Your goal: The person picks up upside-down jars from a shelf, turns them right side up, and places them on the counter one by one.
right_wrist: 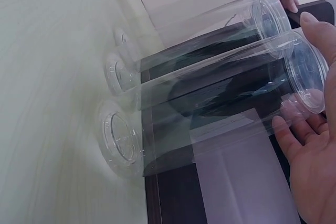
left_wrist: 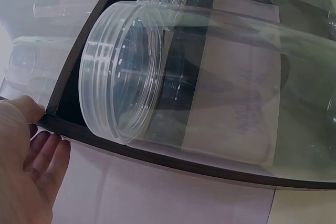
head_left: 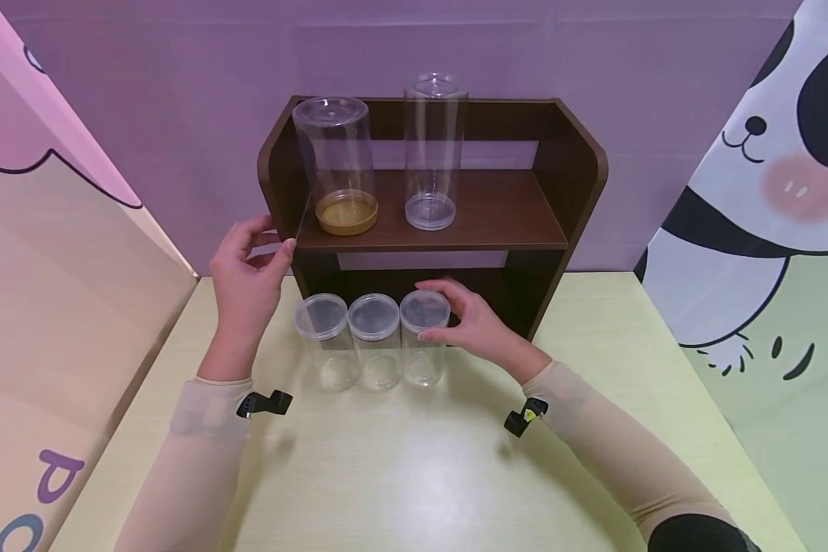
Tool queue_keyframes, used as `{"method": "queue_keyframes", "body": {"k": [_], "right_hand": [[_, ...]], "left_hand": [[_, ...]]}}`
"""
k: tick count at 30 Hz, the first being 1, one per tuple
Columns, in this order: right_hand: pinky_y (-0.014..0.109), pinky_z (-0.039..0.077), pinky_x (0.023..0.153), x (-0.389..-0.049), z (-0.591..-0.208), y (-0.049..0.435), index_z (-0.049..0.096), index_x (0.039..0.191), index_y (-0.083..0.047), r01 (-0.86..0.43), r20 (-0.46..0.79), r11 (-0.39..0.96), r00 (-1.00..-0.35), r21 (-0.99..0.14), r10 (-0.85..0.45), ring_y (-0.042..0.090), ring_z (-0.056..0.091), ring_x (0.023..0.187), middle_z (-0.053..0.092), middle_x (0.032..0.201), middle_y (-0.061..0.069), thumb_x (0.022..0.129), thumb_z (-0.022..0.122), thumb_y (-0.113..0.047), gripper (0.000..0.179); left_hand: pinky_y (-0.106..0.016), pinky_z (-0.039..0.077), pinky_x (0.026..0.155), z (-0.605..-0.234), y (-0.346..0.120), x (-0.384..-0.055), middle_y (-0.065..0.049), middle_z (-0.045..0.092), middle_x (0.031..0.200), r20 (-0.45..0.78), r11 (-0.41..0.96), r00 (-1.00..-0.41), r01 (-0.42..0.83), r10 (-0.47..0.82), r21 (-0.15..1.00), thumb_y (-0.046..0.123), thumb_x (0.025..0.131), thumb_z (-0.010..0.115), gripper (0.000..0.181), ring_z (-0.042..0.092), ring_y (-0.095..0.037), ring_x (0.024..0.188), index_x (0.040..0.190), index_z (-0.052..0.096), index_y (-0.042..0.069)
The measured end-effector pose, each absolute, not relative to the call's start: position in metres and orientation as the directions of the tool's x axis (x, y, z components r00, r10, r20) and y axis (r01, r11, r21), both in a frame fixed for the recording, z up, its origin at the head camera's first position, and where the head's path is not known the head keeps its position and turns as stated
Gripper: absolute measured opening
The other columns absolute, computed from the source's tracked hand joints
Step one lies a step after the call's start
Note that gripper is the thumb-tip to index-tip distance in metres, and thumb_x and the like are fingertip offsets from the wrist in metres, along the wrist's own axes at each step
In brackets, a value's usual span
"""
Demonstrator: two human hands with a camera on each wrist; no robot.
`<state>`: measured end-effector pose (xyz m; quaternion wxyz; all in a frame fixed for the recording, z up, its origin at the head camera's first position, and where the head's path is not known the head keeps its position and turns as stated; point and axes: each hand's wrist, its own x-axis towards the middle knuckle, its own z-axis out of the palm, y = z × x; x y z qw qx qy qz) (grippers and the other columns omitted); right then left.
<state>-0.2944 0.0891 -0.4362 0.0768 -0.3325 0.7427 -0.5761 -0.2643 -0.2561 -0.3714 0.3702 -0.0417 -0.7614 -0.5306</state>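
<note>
While the left hand (head_left: 247,280) pinches the left edge of the dark-brown wooden two-tier shelf (head_left: 486,207), a lidded clear plastic cylindrical jar (head_left: 327,345) and its twin (head_left: 378,349) stand upright on the pale table (head_left: 414,475) in front. Matching third jar (head_left: 424,354) close beside, lid gripped between right hand (head_left: 479,330) thumb and fingers. Risk: sideways push at lid height could tip it into its neighbours; shelf tug could knock all three.

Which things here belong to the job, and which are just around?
Seemingly in the job:
right front jar, gripped by right fingers
middle front jar
left front jar
shelf, held by left fingers
perhaps gold-bottomed jar, slimmer shelved jar

Just around:
panda picture
purple backdrop
</note>
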Motion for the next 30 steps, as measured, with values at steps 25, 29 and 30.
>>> {"method": "queue_keyframes", "body": {"k": [25,29,30], "right_hand": [[0.05,0.043,0.125,-0.295,-0.434,0.097,0.054,0.159,-0.009,-0.446,0.294,0.136,-0.761,-0.885,-0.578,0.027,0.058,0.141,0.061,0.156,0.008,0.094,0.088,-0.004,0.073],[0.054,0.046,0.122,-0.293,-0.429,0.103,0.055,0.157,-0.009,-0.473,0.316,0.155,-0.764,-0.867,-0.562,0.029,0.059,0.138,0.062,0.153,0.009,0.097,0.085,-0.007,0.067],[0.055,0.047,0.121,-0.292,-0.427,0.104,0.055,0.156,-0.008,-0.478,0.322,0.157,-0.765,-0.864,-0.558,0.03,0.059,0.137,0.062,0.152,0.01,0.098,0.084,-0.007,0.066]], "left_hand": [[-0.017,0.06,0.088,-0.368,-0.255,-0.26,0.0,0.072,0.121,0.611,0.435,-0.728,0.462,-0.311,0.773,0.01,0.1,0.082,0.035,0.073,-0.007,0.105,0.134,0.076,0.004],[-0.017,0.06,0.089,-0.368,-0.255,-0.259,0.0,0.072,0.12,0.613,0.437,-0.727,0.465,-0.308,0.77,0.011,0.101,0.082,0.034,0.073,-0.007,0.105,0.134,0.076,0.004],[-0.017,0.06,0.09,-0.368,-0.255,-0.259,-0.001,0.072,0.121,0.613,0.441,-0.728,0.462,-0.307,0.77,0.011,0.101,0.082,0.035,0.073,-0.008,0.105,0.134,0.075,0.004]]}}
